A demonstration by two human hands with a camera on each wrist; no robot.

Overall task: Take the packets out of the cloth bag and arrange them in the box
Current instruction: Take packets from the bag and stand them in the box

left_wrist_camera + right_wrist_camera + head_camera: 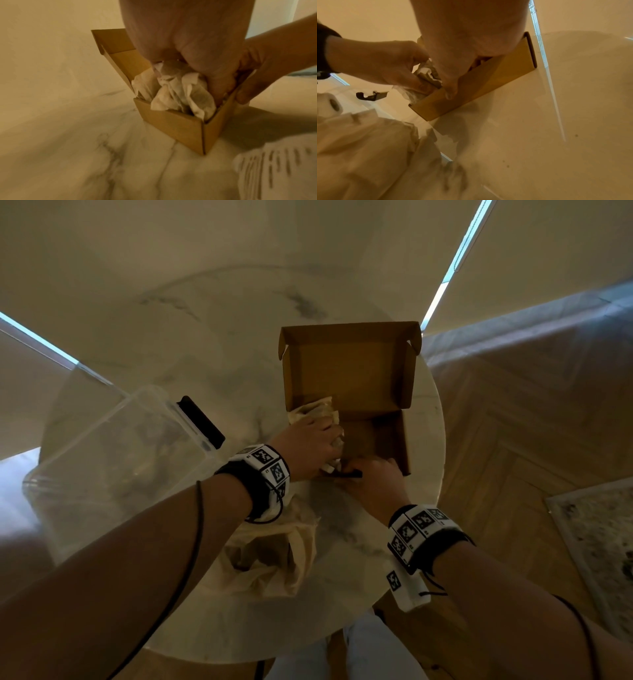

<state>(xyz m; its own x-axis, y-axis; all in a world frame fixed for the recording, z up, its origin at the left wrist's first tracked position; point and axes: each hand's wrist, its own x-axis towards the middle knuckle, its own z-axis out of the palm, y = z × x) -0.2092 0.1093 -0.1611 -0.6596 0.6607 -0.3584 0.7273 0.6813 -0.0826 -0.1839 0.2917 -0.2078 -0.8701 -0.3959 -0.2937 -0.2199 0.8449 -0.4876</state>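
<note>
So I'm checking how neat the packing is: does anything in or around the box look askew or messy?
Yes. The packets in the cardboard box are crumpled and bunched, poking above its near rim instead of lying flat. The left hand grips them; the right hand holds the box wall.

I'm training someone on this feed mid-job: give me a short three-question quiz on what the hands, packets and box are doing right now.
1. True or false: the cardboard box has its lid open.
2. Which hand grips the bunch of white packets in the box's left end? A) left hand B) right hand
3. Fill in: the cloth bag lies on the marble table, ______ the person than the box.

Key
1. True; the lid stands up behind the tray.
2. A; the right hand steadies the box's near wall.
3. Nearer to.
</note>
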